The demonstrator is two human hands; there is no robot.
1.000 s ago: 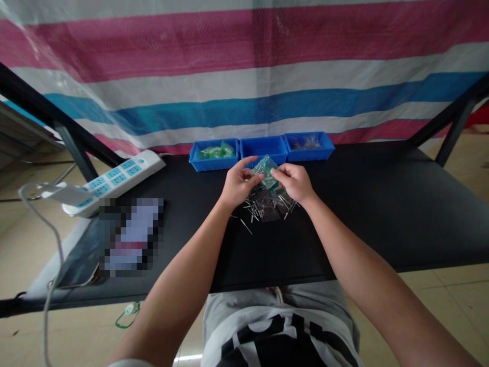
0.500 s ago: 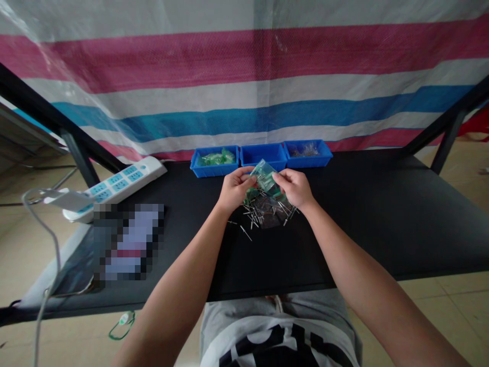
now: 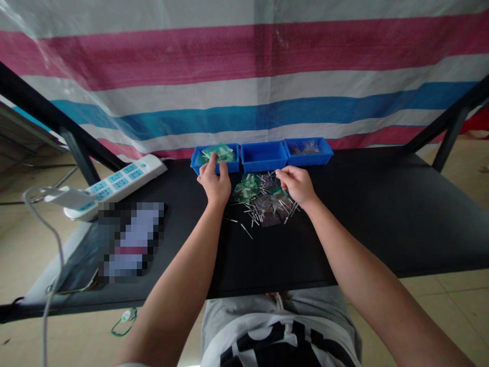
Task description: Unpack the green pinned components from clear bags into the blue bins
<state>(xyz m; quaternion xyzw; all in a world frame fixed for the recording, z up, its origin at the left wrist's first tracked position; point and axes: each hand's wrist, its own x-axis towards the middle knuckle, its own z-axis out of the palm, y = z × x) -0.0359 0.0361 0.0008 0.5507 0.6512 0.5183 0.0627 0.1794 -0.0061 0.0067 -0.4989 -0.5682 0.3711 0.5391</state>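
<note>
My left hand (image 3: 214, 181) is over the front edge of the left blue bin (image 3: 194, 167), with its fingers apart. Beneath its fingertips, small green-tinted zip bags (image 3: 225, 153) lie in that bin. My right hand (image 3: 296, 184) pinches a thin silvery blind rivet (image 3: 272, 174) between thumb and forefinger. Just below the hands spreads a pile of blind rivets (image 3: 255, 210), mixed with green zip bags (image 3: 246, 187) and clear-looking zip bags (image 3: 270, 218). A couple of loose rivets (image 3: 246, 231) lie at the pile's lower left.
A middle blue bin (image 3: 263, 165) holds nothing visible. The right blue bin (image 3: 309, 159) contains small metal pieces. On the left are a white power strip (image 3: 118, 183) with a plugged-in cable and a blurred-out flat object (image 3: 133, 242). A striped sheet (image 3: 244, 92) hangs behind the black table (image 3: 382, 214).
The green zip bag held between both hands has left them, and a bag shows in the left bin. My left hand moved left to that bin; my right hand stayed near the pile.
</note>
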